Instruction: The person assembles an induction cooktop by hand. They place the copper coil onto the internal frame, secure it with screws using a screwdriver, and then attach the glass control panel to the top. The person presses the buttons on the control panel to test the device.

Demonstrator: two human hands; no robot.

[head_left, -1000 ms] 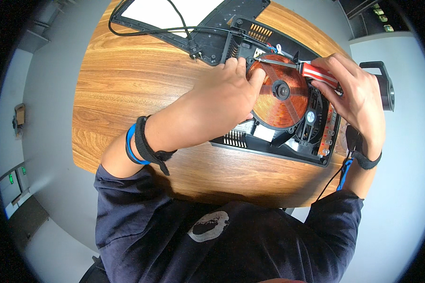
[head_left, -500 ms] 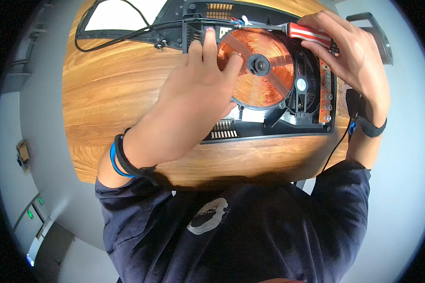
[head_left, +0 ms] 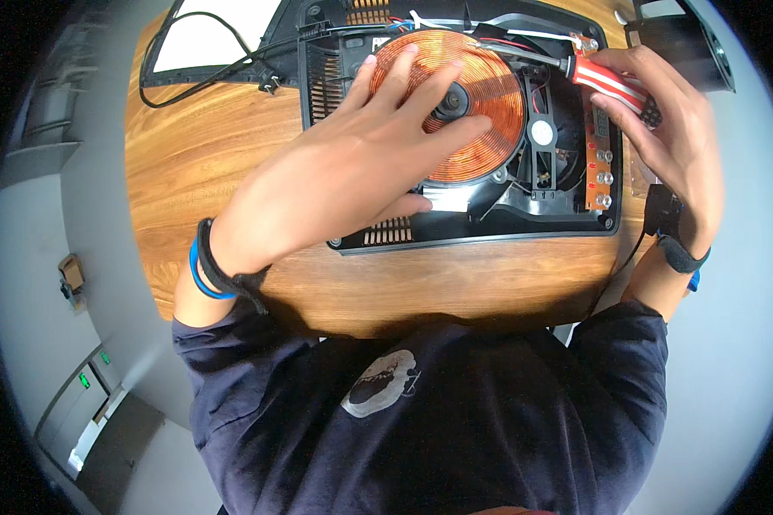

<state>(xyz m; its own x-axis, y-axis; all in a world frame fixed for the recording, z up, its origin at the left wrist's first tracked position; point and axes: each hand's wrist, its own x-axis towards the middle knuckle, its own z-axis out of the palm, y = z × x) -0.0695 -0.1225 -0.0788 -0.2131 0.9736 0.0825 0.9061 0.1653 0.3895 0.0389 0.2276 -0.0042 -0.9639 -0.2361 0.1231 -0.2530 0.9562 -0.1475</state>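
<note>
Broadly, the left hand is spread over the copper coil, its fingers fanned across the windings. A screwdriver with a red-and-white striped handle is pinched between the thumb and fingers of the right hand; its shaft is slanted toward the coil's upper right edge, though whether the tip is seated on anything cannot be told. The coil is set in an open black casing, left of a black fan housing and an orange circuit board. The casing is carried by a wooden bench, where a white-faced panel is crossed by a black cable at upper left.
</note>
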